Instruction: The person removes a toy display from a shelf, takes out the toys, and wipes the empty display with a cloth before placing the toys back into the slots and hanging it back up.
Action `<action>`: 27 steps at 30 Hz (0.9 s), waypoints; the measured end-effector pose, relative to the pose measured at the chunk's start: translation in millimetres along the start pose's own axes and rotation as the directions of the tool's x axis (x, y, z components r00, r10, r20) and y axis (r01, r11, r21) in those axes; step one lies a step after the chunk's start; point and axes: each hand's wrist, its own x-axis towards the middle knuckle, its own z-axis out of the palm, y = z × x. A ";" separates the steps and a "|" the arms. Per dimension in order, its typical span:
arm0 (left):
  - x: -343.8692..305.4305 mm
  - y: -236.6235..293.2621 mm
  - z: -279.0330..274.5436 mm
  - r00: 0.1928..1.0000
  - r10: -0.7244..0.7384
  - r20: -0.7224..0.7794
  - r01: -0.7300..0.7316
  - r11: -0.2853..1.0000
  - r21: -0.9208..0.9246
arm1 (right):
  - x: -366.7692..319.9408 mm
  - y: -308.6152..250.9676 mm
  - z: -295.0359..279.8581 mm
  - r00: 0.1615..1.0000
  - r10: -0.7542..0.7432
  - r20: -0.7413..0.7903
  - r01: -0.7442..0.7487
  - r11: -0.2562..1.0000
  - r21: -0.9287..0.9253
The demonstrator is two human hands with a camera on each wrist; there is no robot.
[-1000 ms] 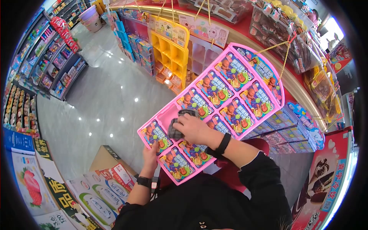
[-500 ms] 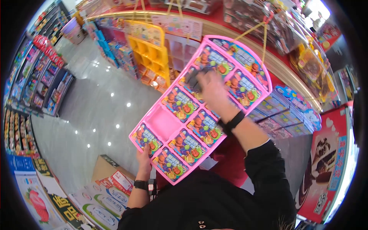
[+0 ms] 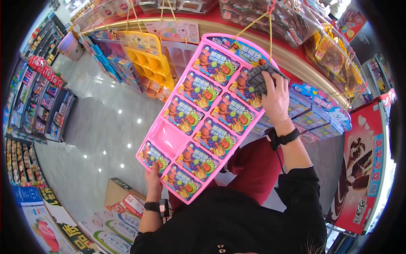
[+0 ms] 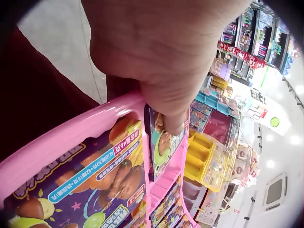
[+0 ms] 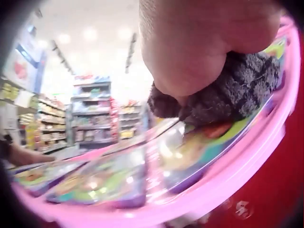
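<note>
A pink display tray (image 3: 170, 136) hangs tilted on a yellow cord, with colourful packets (image 3: 206, 92) in two columns and one bare compartment in the left column. My left hand (image 3: 153, 182) grips the tray's lower left end, its thumb over the corner packet (image 4: 164, 142). In my right hand (image 3: 277, 99) is a dark grey cloth (image 3: 259, 79), bunched under the fingers against the top right packet. The right wrist view shows the cloth (image 5: 232, 92) touching the packet beside the pink rim (image 5: 256, 161).
Behind the tray hang a yellow tray (image 3: 146, 63) and blue racks (image 3: 101, 59) along a counter edge. Bagged snacks (image 3: 334, 55) lie at the upper right. Cartons (image 3: 120, 220) stand at the lower left, a red freezer panel (image 3: 359, 169) at the right.
My right hand has moved with the cloth from the left column, up and across to the top right packet. The left hand keeps its hold at the lower corner. The head view has shifted.
</note>
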 end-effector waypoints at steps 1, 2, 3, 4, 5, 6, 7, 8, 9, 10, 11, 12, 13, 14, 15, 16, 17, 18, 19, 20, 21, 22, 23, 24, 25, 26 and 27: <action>0.7 -1.1 0.5 1.000 0.016 -0.009 -0.016 1.000 0.014 | -1.4 -0.4 -2.8 0.999 0.042 -0.016 -0.042 0.999 -0.014; 0.1 -3.8 1.3 0.999 0.028 -0.020 -0.028 0.999 0.032 | -9.7 -4.3 2.5 0.999 0.051 -0.006 -0.051 0.999 0.015; -1.7 -2.8 2.1 1.000 0.019 -0.020 -0.019 0.999 0.041 | -22.6 -15.0 11.4 0.998 0.059 0.006 -0.059 0.997 0.047; -3.0 1.8 5.1 1.000 0.003 -0.013 -0.002 1.000 0.018 | -41.9 -26.8 21.6 0.995 0.047 0.091 -0.056 0.994 0.098; -4.9 8.0 8.3 1.000 -0.009 -0.014 0.009 1.000 -0.006 | -58.3 -51.1 25.6 0.990 -0.012 0.142 -0.010 0.988 0.154; -10.1 16.6 15.7 0.999 -0.032 -0.025 0.032 0.999 -0.003 | -83.1 -70.4 41.4 0.981 -0.098 0.169 0.060 0.974 0.219; -8.8 15.0 13.3 0.998 -0.029 -0.051 0.030 1.000 0.006 | -103.4 -100.6 40.7 0.941 -0.130 0.313 0.017 0.941 0.339; -5.2 10.0 6.3 0.999 -0.024 -0.026 0.025 0.999 0.026 | -117.6 -131.1 33.6 0.901 -0.187 0.392 0.003 0.906 0.424; -3.4 8.7 1.3 1.000 -0.017 0.002 0.017 0.999 0.043 | -133.5 -157.4 30.2 0.881 -0.262 0.393 0.027 0.859 0.511; -3.5 10.1 0.8 1.000 -0.011 -0.020 0.012 0.999 0.048 | -138.6 -176.2 19.8 0.846 -0.373 0.381 0.049 0.767 0.640; -4.6 10.3 1.9 1.000 0.008 -0.019 -0.007 0.999 0.045 | -139.9 -189.4 12.8 0.772 -0.482 0.415 0.057 0.702 0.710; -6.6 9.4 2.8 1.000 0.022 -0.018 -0.021 0.999 0.040 | -141.7 -195.7 10.9 0.707 -0.575 0.411 0.057 0.627 0.777; -8.7 11.1 4.5 0.999 0.019 -0.035 -0.018 0.999 0.041 | -143.8 -200.8 9.0 0.637 -0.661 0.396 0.049 0.547 0.836; -10.6 13.9 5.5 1.000 0.019 -0.023 -0.017 0.998 0.061 | -141.8 -198.7 8.1 0.632 -0.679 0.374 0.075 0.534 0.842; -11.8 15.7 5.9 1.000 0.019 -0.013 -0.018 0.997 0.079 | -136.4 -190.8 10.1 0.625 -0.697 0.351 0.102 0.518 0.849; -11.9 14.5 5.9 0.999 0.022 -0.030 -0.020 0.998 0.053 | -129.2 -178.4 15.9 0.673 -0.669 0.315 0.133 0.529 0.838; -9.3 12.2 1.7 0.998 0.026 -0.053 -0.023 0.999 0.047 | -113.7 -161.7 13.2 0.716 -0.601 0.355 0.127 0.613 0.780; -5.5 8.1 -4.2 0.999 0.007 -0.041 -0.003 0.995 0.102 | -102.6 -138.4 24.8 0.778 -0.545 0.314 0.211 0.696 0.686; -3.4 4.9 -6.7 0.999 -0.016 -0.031 0.021 0.988 0.156 | -90.8 -117.4 28.4 0.856 -0.383 0.347 0.132 0.811 0.569; -9.2 13.7 10.1 0.998 0.049 -0.028 -0.047 0.997 0.056 | -76.8 -98.1 25.6 0.894 -0.254 0.371 0.102 0.918 0.383; -9.0 17.7 16.5 0.998 0.046 -0.049 -0.044 0.998 0.047 | -79.4 -71.7 40.7 0.953 -0.131 0.271 0.048 0.955 0.294; -9.3 19.5 18.2 0.998 0.045 -0.034 -0.044 0.998 0.045 | -72.6 -67.5 34.6 0.969 -0.035 0.245 -0.015 0.980 0.200; -11.9 17.6 17.7 0.999 0.040 -0.022 -0.039 0.998 0.044 | -69.4 -60.6 36.4 0.984 -0.031 0.176 0.015 0.996 0.087; -13.5 14.7 17.8 0.998 0.029 -0.049 -0.027 0.999 0.042 | -70.8 -67.7 35.1 0.988 0.006 0.154 -0.020 0.995 0.093; -12.2 13.4 18.5 0.998 0.048 -0.043 -0.048 0.999 0.006 | -72.0 -76.2 35.5 0.991 0.044 0.125 -0.056 0.993 0.099; -10.5 12.9 18.4 0.997 0.072 -0.034 -0.073 0.997 -0.029 | -80.5 -89.9 39.9 0.978 0.089 0.188 -0.128 0.970 0.206; -10.0 11.9 16.8 0.996 0.073 -0.050 -0.074 0.997 -0.030 | -94.1 -108.3 44.6 0.958 0.128 0.256 -0.205 0.931 0.302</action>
